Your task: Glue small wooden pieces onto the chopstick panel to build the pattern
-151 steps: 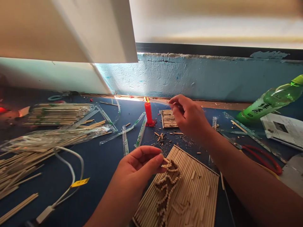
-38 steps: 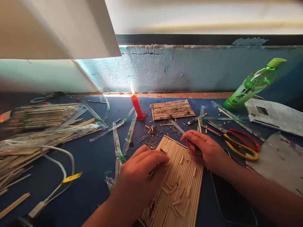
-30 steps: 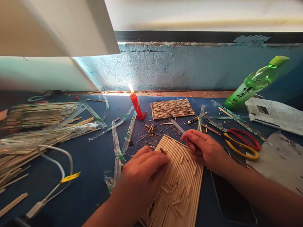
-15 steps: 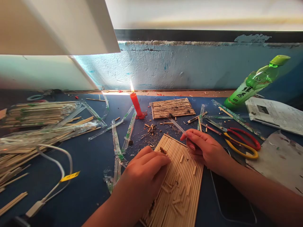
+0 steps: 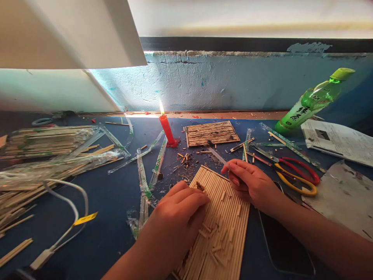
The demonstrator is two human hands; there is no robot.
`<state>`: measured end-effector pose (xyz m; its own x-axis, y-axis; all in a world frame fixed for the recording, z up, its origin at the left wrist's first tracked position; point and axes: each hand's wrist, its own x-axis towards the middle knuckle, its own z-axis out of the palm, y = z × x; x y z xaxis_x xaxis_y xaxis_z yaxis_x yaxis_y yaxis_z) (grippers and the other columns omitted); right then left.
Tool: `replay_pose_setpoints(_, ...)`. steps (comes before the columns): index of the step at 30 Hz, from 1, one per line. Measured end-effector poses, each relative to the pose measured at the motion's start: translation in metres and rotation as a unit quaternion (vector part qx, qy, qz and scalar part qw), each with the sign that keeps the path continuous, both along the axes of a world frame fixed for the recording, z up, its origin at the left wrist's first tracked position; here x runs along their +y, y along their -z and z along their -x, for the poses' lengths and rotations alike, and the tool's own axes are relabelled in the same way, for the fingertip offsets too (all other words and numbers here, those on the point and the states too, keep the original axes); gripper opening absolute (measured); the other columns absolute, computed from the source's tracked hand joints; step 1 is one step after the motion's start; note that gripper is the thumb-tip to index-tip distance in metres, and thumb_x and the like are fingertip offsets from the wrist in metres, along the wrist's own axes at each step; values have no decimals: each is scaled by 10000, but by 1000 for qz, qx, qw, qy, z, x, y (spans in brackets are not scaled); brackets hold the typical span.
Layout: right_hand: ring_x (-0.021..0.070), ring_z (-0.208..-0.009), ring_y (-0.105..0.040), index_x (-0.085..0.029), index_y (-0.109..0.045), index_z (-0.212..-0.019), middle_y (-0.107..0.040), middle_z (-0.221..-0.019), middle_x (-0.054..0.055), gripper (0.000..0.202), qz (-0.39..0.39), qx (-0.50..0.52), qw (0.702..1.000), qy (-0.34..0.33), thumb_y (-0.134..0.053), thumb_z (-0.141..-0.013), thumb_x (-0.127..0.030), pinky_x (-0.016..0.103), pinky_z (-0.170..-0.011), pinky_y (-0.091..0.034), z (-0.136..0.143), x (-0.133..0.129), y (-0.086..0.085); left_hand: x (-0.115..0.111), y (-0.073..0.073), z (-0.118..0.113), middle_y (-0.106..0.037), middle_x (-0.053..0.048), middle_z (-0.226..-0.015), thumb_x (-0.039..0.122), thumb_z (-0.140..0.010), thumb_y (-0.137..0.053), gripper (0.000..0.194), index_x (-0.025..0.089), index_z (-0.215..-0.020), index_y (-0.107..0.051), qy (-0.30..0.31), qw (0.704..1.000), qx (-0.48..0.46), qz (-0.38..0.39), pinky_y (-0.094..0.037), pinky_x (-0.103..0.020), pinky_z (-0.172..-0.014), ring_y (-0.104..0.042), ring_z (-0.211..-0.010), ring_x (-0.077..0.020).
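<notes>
Lying beneath your left grip (image 5: 181, 210), whose hold is hidden, the stick panel (image 5: 217, 210) looks light, stiff, fragile at its joints; take it by the edges. Your right grip (image 5: 251, 182) pinches a translucent strip (image 5: 217, 154), probably bendy, behind its dark tip. Beyond burns a candle (image 5: 166, 129).

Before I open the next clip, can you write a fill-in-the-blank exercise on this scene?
The candle is ____ in colour.
The translucent stick is in the ____ hand.
The scissors have one red handle and one ____ handle.
In this view, the candle is to the ____ of the bottle.

Missing words: red; right; yellow; left.
</notes>
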<state>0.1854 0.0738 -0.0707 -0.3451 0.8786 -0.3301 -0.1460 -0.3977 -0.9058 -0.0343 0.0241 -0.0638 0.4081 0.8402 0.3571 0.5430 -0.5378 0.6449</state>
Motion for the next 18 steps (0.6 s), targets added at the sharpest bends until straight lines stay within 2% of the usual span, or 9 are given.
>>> replay_pose_setpoints(8, 48, -463, -213, -193, -612, -876, -362, -623, -60, 252, 0, -10, 1000, 5, -564, -922, -436, 191, -394, -133, 2, 1, -2, 0, 2, -2, -703, -15, -811, 92, -906, -581, 158, 209, -921, -686, -12, 1000, 14, 8, -489, -333, -736, -538, -758, -181)
replay_pose_setpoints(18, 51, -472, -210, -187, -610, -892, -360, -629, -59, 259, -4, -4, 1000, 0, -554, -931, -437, 199, -403, -124, 0, 0, -1, -2, 0, -3, -699, -12, -816, 107, -905, -588, 128, 200, -907, -676, -13, 1000, 4, 11, -493, -331, -731, -540, -752, -175)
